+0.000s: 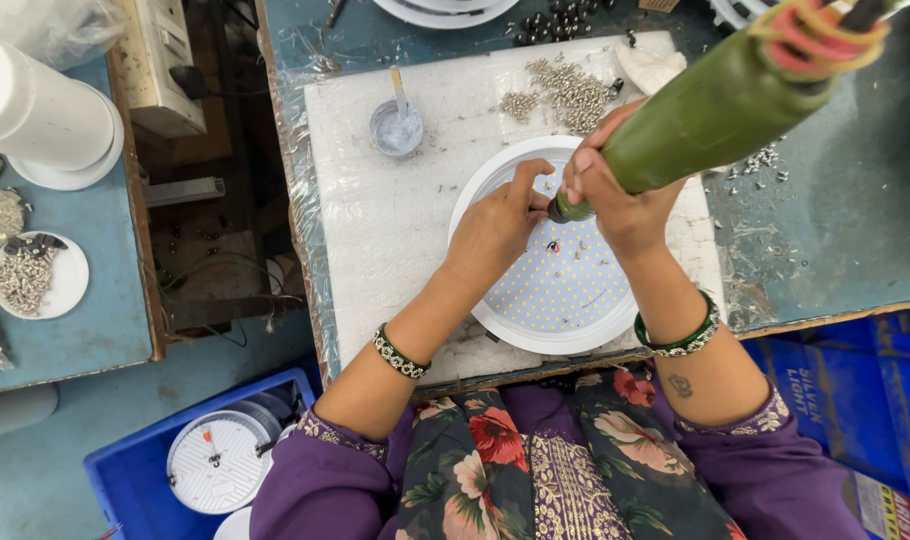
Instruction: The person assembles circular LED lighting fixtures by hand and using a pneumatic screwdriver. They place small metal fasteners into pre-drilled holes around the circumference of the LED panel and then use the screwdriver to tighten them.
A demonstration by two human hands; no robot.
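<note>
Thick green powered screwdriver (715, 105), top right, gripped by right hand (620, 200); left hand (495, 225) fingertips pinching at tip on round white LED panel light (560, 285), frame centre. Screw pile (565, 90) remaining, fastening ongoing.

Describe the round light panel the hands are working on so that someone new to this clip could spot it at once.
Start at the white foam board on the middle bench. Near its front edge lies the round light panel, under the left hand and the right hand gripping a green screwdriver. Unlike the other white discs around, its face shows a grid of small yellow dots.
</note>
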